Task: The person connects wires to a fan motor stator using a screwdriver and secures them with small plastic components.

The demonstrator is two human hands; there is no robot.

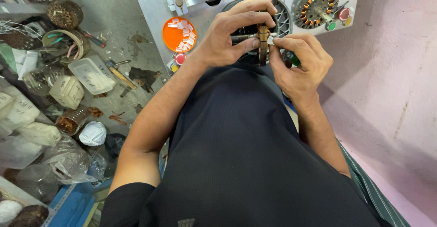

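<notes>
From where I stand, the biggest thing before the person is the pale grey machine panel (152, 8), filling the top of the view from eleven to one o'clock. On its upper right corner, at about one o'clock, a round wound stator (316, 6) with copper coils lies flat, with a red button (344, 13) and a green button (331, 26) just beside it. Off at nine o'clock the floor is crowded with clear plastic bags (63, 158) and a white plastic tub (93, 74). Smaller, at eleven o'clock on the panel, sits an orange dish (179, 34) holding small white slips. Near twelve o'clock, close against the machine, the left hand (232, 36) curls over a stator core (262, 42) turned edge-on, thumb and fingers gripping it firmly on a metal shaft. The right hand (300, 61) meets it from the other side, touching, its thumb and forefinger pinched narrowly on a small white slip (271, 40) at the core's edge, while the rest of that hand is closed around a green-handled tool (292, 58), mostly hidden in the palm.
</notes>
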